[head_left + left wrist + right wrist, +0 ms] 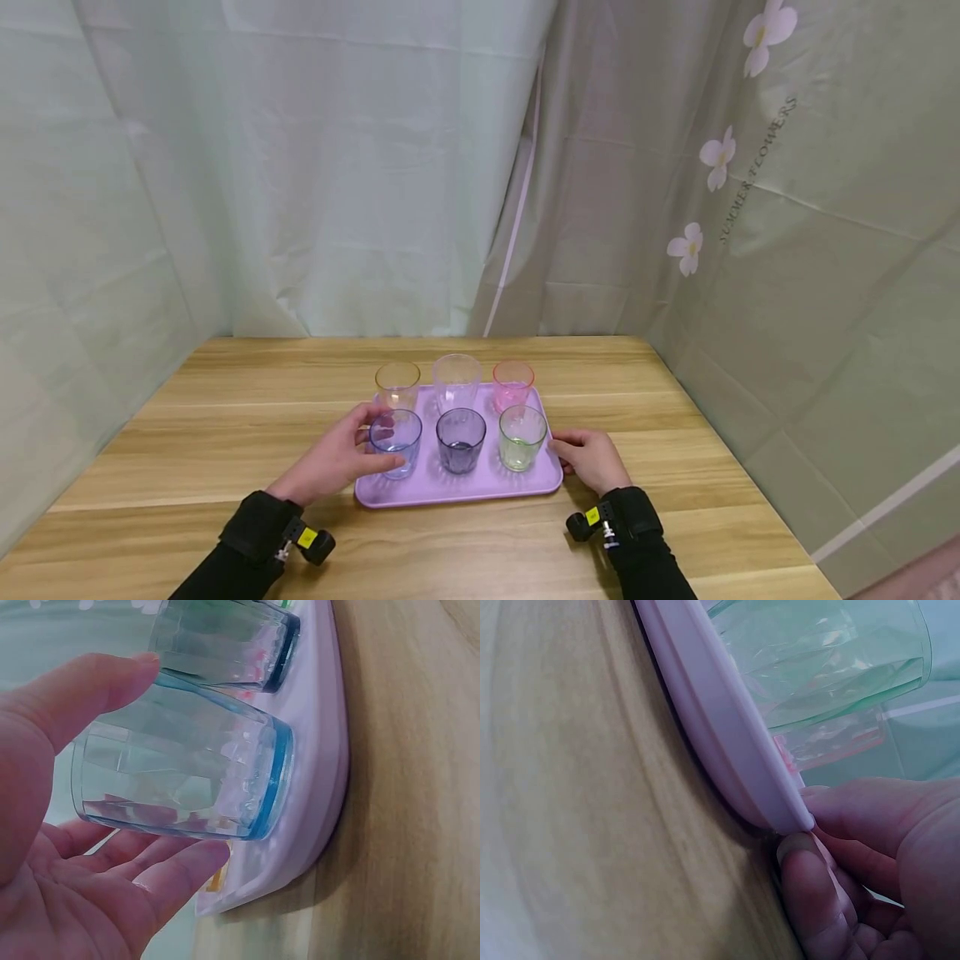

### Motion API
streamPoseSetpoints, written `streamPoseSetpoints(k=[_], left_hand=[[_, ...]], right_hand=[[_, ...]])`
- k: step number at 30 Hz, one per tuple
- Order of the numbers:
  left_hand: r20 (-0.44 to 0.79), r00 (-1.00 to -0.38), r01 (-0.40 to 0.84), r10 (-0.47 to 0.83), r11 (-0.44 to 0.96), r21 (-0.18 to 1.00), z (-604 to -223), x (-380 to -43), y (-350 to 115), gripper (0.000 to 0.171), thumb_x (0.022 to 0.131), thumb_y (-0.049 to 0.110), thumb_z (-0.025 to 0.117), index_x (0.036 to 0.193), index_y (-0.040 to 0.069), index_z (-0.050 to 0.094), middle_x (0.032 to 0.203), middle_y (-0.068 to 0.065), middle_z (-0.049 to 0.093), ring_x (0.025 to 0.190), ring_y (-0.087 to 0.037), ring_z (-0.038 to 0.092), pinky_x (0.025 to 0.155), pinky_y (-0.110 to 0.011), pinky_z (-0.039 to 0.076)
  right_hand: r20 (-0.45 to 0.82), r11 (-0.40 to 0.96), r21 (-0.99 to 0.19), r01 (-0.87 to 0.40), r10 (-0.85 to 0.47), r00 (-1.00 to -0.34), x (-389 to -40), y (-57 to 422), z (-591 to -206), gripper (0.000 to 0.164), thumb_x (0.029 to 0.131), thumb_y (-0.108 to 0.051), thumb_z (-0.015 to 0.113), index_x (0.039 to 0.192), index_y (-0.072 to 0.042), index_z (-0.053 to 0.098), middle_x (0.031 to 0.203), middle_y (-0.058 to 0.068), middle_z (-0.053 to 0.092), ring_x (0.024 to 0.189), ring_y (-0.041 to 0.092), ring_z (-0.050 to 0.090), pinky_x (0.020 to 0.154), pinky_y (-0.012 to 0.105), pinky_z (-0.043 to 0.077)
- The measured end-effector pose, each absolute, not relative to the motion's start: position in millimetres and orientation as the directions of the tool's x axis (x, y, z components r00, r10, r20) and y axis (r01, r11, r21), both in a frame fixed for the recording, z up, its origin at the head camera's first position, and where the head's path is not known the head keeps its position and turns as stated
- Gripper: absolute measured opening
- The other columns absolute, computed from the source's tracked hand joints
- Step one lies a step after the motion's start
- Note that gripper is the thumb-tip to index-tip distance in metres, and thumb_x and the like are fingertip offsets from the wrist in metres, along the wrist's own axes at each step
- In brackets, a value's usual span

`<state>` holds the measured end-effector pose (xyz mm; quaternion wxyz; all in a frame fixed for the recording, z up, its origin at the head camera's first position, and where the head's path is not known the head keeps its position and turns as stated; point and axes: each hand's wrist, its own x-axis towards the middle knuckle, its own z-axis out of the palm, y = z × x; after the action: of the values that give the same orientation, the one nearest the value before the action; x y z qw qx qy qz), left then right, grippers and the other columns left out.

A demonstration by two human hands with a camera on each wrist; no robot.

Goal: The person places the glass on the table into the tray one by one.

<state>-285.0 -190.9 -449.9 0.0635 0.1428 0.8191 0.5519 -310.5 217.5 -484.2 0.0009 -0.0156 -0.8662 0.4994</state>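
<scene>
My left hand (341, 450) is spread around the blue glass (397, 442) at the near left of the lilac tray (427, 493). In the left wrist view its thumb (105, 686) and fingers (169, 881) lie nearly straight on opposite sides of that upright glass, fingertips right at its wall. My right hand (592, 458) pinches the tray's right rim between thumb and fingers. Next to the blue glass stand a dark grey glass (461, 442) and a green glass (521, 437). Behind them are an amber glass (397, 383), a clear pinkish glass (456, 382) and a pink glass (513, 385).
The tray lies on a wood-grain table (247, 417). Pale curtains (337, 183) enclose the table at the back and sides, and flowers are printed on the right one. Black wrist straps with small cameras (315, 546) sit on both wrists.
</scene>
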Motion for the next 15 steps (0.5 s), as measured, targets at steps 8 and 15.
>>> streamPoseSetpoints(k=[8, 15], left_hand=[[0.053, -0.954, 0.163, 0.296, 0.363, 0.918, -451.4, -284.0, -190.9, 0.084, 0.089, 0.023, 0.094, 0.153, -0.002, 0.046, 0.156, -0.027, 0.055, 0.142, -0.046, 0.060, 0.109, -0.041, 0.061], [0.059, -0.955, 0.171, 0.291, 0.378, 0.910, -451.1, -282.7, -189.6, 0.085, 0.089, 0.023, 0.094, 0.154, -0.002, 0.046, 0.156, -0.028, 0.056, 0.142, -0.046, 0.060, 0.111, -0.046, 0.060]], right_hand=[[-0.021, 0.505, -0.863, 0.030, 0.024, -0.999, -313.3, 218.9, -485.7, 0.026, 0.103, -0.015, 0.074, 0.123, 0.001, 0.081, 0.107, 0.012, 0.081, 0.080, 0.015, 0.070, 0.070, 0.027, 0.061], [-0.020, 0.510, -0.860, 0.031, 0.027, -0.999, -312.8, 219.4, -487.0, 0.026, 0.103, -0.015, 0.074, 0.123, 0.000, 0.081, 0.106, 0.011, 0.080, 0.081, 0.016, 0.070, 0.071, 0.028, 0.061]])
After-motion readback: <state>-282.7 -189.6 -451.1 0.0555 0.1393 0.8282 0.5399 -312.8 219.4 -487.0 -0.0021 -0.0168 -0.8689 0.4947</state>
